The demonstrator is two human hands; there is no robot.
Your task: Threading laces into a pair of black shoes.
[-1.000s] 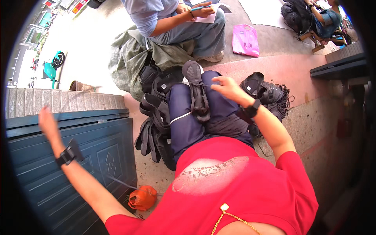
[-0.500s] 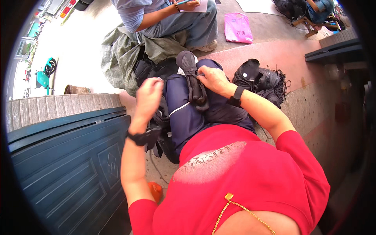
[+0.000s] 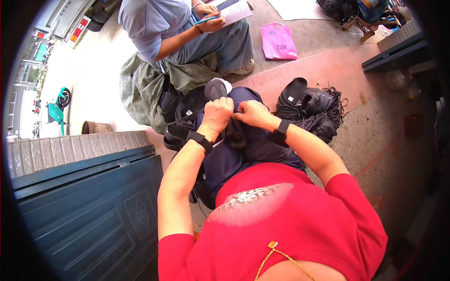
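A dark shoe (image 3: 216, 89) with a grey mesh toe lies lengthwise over my thighs, toe pointing away from me. My left hand (image 3: 217, 115) is closed over its middle, fingers curled down; what they pinch is hidden. From the other side my right hand (image 3: 255, 115) pinches at the shoe's right edge, thumb and forefinger together. The two hands almost meet, covering most of the shoe's opening. Its dark heel end (image 3: 236, 140) shows below them.
Right of my knees sits a heap of black shoes (image 3: 307, 105) with tangled laces. More black shoes (image 3: 180, 112) lie to the left, beside a grey-green sack (image 3: 140, 86). A seated person (image 3: 187, 42) writes on paper ahead. A pink bag (image 3: 278, 42) and blue door (image 3: 93, 210) flank me.
My left hand has come from the raised position at left down onto the shoe, beside my right hand. The view has shifted slightly, and the seated person's paper shows more.
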